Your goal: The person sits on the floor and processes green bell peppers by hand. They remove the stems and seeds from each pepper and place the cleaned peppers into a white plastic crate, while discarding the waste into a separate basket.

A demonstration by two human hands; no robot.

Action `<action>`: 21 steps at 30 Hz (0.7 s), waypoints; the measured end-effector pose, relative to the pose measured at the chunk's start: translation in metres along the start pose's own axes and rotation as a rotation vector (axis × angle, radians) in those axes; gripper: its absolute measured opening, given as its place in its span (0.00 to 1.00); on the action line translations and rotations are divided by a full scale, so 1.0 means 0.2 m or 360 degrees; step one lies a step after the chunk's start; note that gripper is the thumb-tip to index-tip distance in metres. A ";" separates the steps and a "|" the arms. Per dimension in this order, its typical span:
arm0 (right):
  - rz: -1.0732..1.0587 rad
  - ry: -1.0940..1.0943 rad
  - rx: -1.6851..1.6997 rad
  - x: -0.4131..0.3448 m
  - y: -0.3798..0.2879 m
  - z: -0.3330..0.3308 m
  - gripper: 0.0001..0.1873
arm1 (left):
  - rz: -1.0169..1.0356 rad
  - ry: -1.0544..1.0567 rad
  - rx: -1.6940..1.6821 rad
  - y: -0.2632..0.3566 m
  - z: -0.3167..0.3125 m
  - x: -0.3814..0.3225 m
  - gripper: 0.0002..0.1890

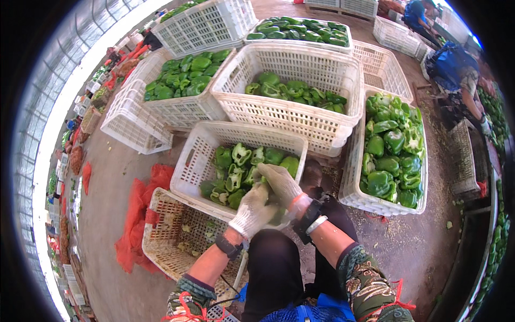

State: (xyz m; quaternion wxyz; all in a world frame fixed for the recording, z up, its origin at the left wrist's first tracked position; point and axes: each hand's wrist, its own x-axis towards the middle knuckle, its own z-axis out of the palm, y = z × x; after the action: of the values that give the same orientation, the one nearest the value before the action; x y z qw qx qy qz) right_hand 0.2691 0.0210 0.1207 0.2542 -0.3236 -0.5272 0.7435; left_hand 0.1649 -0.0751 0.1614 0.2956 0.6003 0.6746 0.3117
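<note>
My left hand [254, 209], in a pale knit glove, is raised over the near end of a white plastic crate [193, 177]. Close against it is my right hand [281, 183], gloved alike, its fingers bent down towards the left fingertips. A bit of green pepper [263, 179] shows at the fingertips, but the hands cover most of it and blur hides the grip. Beneath them lie cut green bell peppers [235, 177], several with pale insides facing up. A dirty crate [161, 241], tucked under the left forearm, has pepper scraps [185, 243] in it.
Farther ahead, a large crate [281, 102] holds more peppers. Crates of green peppers stand at right [384, 203] and left [181, 108]. Red mesh netting [134, 225] lies on the floor at left. A person in blue [452, 66] bends over peppers at far right.
</note>
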 end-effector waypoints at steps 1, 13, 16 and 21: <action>-0.0082 -0.0047 0.0066 0.00 -0.01 0.00 0.15 | 0.0008 0.0012 0.0132 0.01 -0.01 0.00 0.18; 0.0089 0.0093 0.0942 0.11 0.11 0.10 0.14 | 0.0404 0.0279 0.0856 -0.11 -0.04 -0.04 0.18; 0.0095 0.0245 0.1142 0.11 0.10 0.15 0.16 | 0.0365 0.0476 0.0972 -0.09 0.00 -0.01 0.17; 0.0441 0.0608 0.1281 0.09 0.04 0.16 0.18 | -0.0339 0.1056 -0.0217 -0.12 -0.27 0.15 0.07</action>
State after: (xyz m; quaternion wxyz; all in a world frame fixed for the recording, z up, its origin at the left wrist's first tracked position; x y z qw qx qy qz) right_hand 0.2327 0.0114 0.1160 0.3503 -0.3978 -0.0922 0.8429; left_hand 0.1045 -0.0516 0.1761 0.1307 0.3714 0.7704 0.5015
